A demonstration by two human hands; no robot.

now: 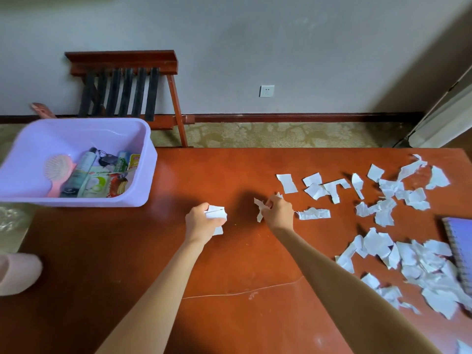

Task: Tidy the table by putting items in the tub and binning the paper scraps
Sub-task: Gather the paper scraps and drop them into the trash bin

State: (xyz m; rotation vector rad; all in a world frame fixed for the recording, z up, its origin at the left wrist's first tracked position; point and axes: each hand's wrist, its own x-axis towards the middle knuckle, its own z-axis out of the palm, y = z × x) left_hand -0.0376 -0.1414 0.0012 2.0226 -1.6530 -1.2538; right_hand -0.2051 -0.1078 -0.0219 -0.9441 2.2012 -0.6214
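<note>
My left hand (200, 221) grips a small wad of white paper scraps (217, 213) above the middle of the red-brown table (229, 264). My right hand (277, 213) pinches a torn white scrap (259, 208) just to the right of it. Several more torn scraps (383, 200) lie scattered over the right half of the table, with a thicker heap (421, 264) near the right edge. The lilac plastic tub (143, 139) stands at the table's far left corner and holds a pink hairbrush (57, 172), a dark bottle, packets and other small items.
A blue spiral notebook (459, 246) lies at the right edge beside the heap. A clear-lined bin (10, 221) is partly seen off the table's left side, with a pink slipper (18, 272) below it. A wooden luggage rack (127, 85) stands against the wall.
</note>
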